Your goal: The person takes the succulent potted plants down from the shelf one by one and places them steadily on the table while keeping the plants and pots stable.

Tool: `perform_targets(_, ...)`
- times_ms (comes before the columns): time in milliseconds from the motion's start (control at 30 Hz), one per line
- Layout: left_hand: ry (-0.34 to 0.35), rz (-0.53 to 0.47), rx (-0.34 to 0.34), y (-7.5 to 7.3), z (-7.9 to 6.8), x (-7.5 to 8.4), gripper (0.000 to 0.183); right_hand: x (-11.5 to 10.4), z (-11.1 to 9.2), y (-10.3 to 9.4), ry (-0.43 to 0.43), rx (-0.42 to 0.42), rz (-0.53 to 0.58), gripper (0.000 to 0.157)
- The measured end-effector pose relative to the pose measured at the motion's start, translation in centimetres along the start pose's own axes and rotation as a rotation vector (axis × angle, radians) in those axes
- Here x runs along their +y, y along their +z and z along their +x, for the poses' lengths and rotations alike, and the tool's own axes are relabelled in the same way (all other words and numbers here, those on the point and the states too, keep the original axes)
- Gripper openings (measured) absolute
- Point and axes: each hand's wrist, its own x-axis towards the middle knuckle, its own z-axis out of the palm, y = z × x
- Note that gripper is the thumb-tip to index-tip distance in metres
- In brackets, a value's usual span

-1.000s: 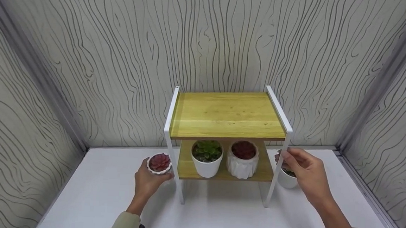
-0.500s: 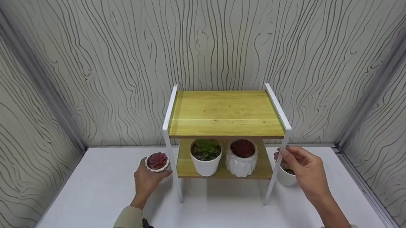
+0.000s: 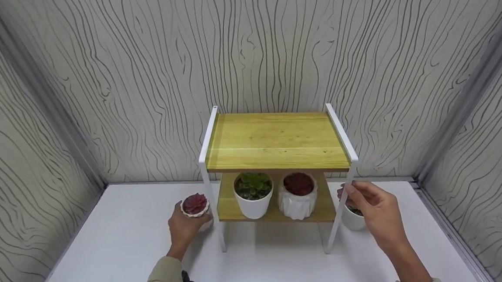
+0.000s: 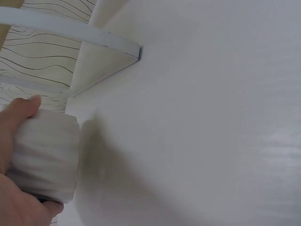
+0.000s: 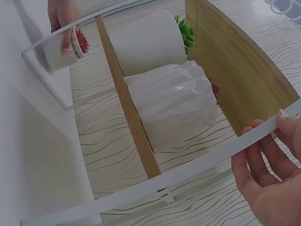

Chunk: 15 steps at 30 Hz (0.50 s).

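My left hand [image 3: 184,227] grips a small white fluted pot [image 4: 47,155] with a red succulent [image 3: 195,204], left of a two-tier shelf. The pot is upright, close to the white table; whether it touches the table I cannot tell. My right hand [image 3: 379,214] holds the shelf's white right front leg [image 5: 207,162], thumb on one side and fingers curled behind. On the lower wooden board [image 3: 229,210] stand a smooth white pot [image 3: 253,208] with a green succulent and a ridged white pot [image 3: 297,205] with a dark red plant.
Behind my right hand, another white potted plant [image 3: 354,220] stands on the table [image 3: 131,238], partly hidden. The shelf's upper board [image 3: 281,140] bears nothing. Wood-grain patterned panels [image 3: 158,87] enclose the table at the back and sides.
My left hand, with the potted red succulent, has come down slightly toward the table beside the shelf. My right hand keeps its hold on the leg. The head view has shifted a little.
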Motion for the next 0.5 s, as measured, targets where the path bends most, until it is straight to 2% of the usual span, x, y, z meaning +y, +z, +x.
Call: perform_targets(500,-0.040,-0.019,0.022,1.01,0.02,-0.60,0.105,-0.33,-0.11,0.05,-0.002,0.008,0.004,0.027)
